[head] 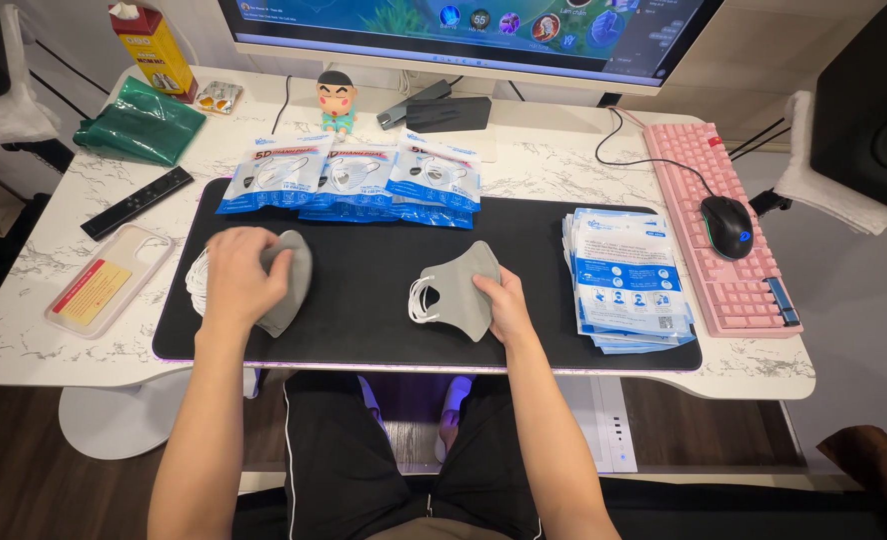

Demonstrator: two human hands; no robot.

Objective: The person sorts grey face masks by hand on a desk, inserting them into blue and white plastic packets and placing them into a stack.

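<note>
My left hand (239, 275) lies curled over a small pile of grey masks (289, 283) at the left end of the black desk mat (364, 265), fingers closed on the top one. My right hand (504, 300) pinches the edge of a single grey mask (459, 287) near the mat's middle. By my reckoning I'm partway: emptied-looking blue packets (624, 280) are stacked on the right, while sealed mask packs (349, 175) at the mat's far edge look unopened.
</note>
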